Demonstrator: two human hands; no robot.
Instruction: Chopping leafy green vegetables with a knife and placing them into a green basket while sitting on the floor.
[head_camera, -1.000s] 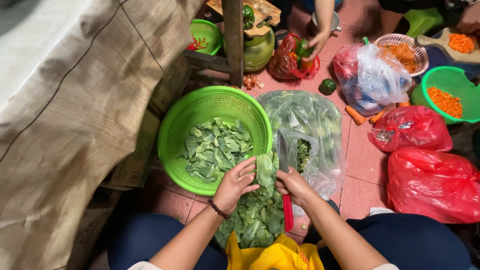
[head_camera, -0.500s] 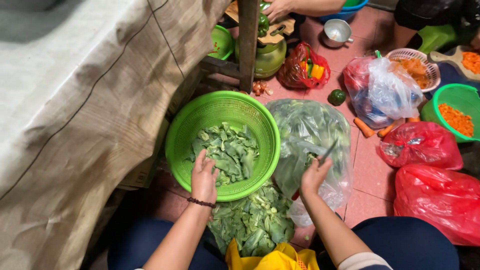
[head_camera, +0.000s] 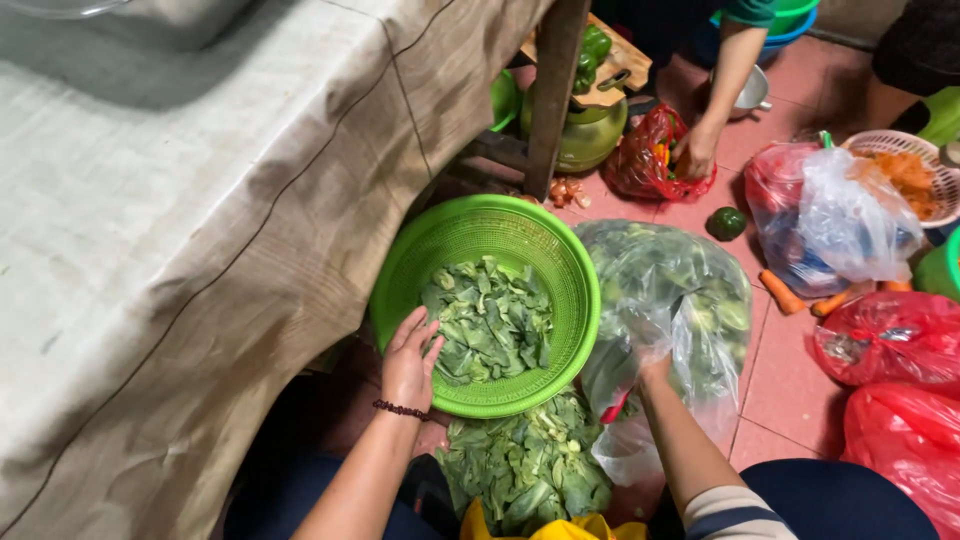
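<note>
- The left hand (head_camera: 408, 362) rests flat on the near-left rim of the green basket (head_camera: 560, 262), fingers stretched out and slightly spread, tips touching the cut green leaves (head_camera: 490, 320) inside.
- The right hand (head_camera: 655, 368) is pushed into the mouth of the clear plastic bag (head_camera: 668, 290) of leafy greens, just right of the basket; its fingers are hidden by the plastic, so I cannot tell how they are set.
- A heap of chopped leaves (head_camera: 525, 465) lies near, between the forearms.
- Red bags (head_camera: 885, 345) sit at the right.
- Far off, another person's hand (head_camera: 695, 152) reaches into a red bag of vegetables (head_camera: 650, 150).
- A cloth-covered table (head_camera: 200, 200) fills the left.
</note>
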